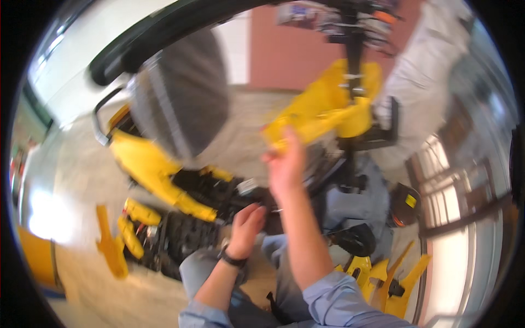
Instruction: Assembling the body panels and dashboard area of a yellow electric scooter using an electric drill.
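Note:
My right hand [287, 169] is raised to the lower end of a yellow body panel [311, 104], fingers closed on its edge; the panel, blurred, adjoins a black upright post [353, 49] with a yellow collar. My left hand [246, 229] is lower, over black vehicle parts [186, 246], its fingers curled together; whether they hold anything is unclear. A long yellow side piece [153, 169] lies beside a large grey seat or padded part [183, 98] under a black tube.
Loose yellow parts sit on the floor at left [112, 251] and right [410, 279]. A grey-blue body [355, 208] and dark cap-like object [403, 202] are right of centre. A white draped sheet [421, 65] hangs at upper right; a window frame [448, 191] runs along the right.

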A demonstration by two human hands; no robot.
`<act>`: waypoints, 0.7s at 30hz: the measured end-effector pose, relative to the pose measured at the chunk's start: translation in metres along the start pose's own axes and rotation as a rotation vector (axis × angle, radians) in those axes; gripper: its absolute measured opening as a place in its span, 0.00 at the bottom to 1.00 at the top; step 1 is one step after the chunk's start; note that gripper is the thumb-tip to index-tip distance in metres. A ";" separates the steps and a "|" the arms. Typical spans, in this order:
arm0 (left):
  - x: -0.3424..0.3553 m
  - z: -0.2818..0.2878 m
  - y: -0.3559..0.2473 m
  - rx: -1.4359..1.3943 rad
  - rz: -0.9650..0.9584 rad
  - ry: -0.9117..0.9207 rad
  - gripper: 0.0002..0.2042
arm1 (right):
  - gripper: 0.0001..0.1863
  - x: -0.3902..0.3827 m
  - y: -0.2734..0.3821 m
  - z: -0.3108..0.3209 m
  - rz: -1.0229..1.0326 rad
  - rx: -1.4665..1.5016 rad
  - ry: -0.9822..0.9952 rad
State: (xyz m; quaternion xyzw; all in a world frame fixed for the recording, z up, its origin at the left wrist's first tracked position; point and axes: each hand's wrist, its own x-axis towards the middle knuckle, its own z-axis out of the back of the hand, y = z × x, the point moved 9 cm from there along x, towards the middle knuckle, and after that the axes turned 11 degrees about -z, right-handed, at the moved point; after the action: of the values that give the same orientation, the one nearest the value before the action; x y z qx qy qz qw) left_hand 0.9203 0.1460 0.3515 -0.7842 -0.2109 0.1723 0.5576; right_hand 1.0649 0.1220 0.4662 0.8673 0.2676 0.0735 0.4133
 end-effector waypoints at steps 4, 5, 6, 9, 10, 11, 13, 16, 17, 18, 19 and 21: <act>-0.014 0.025 0.018 -0.033 -0.050 0.017 0.12 | 0.23 -0.022 -0.009 -0.010 0.015 0.076 0.000; -0.018 0.026 0.015 0.058 -0.049 0.038 0.12 | 0.26 -0.032 -0.007 -0.012 0.049 0.089 -0.045; -0.024 0.029 0.013 0.107 -0.066 0.043 0.13 | 0.29 -0.035 -0.012 -0.012 0.066 0.073 -0.026; -0.035 0.039 0.012 0.198 -0.146 0.041 0.14 | 0.39 -0.049 -0.027 -0.014 0.105 0.013 0.029; -0.037 0.041 0.012 0.203 -0.146 0.040 0.14 | 0.41 -0.055 -0.030 -0.019 0.145 0.011 0.038; -0.040 0.044 0.011 0.209 -0.147 0.045 0.14 | 0.43 -0.060 -0.036 -0.023 0.189 0.011 0.044; -0.048 0.049 0.013 0.179 -0.091 0.027 0.14 | 0.44 -0.063 -0.054 -0.022 0.207 0.022 0.082; -0.049 0.054 0.018 0.166 -0.162 -0.017 0.14 | 0.37 -0.065 -0.075 -0.008 0.293 -0.166 0.192; -0.049 0.055 0.016 0.177 -0.185 -0.012 0.14 | 0.37 -0.066 -0.085 -0.005 0.291 -0.175 0.199; -0.049 0.057 0.019 0.175 -0.154 -0.012 0.14 | 0.30 -0.070 -0.098 -0.015 0.300 -0.460 0.262; -0.050 0.060 0.022 0.167 -0.155 -0.011 0.14 | 0.23 -0.075 -0.114 -0.026 0.307 -0.744 0.319; -0.051 0.073 0.026 0.146 -0.190 -0.103 0.14 | 0.16 -0.074 -0.140 -0.029 0.190 -0.909 0.318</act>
State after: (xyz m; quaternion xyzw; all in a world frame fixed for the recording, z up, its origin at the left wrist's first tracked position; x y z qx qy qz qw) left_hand 0.8439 0.1707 0.3055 -0.7081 -0.2996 0.1735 0.6154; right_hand 0.9357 0.1749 0.3861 0.5975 0.1879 0.3520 0.6955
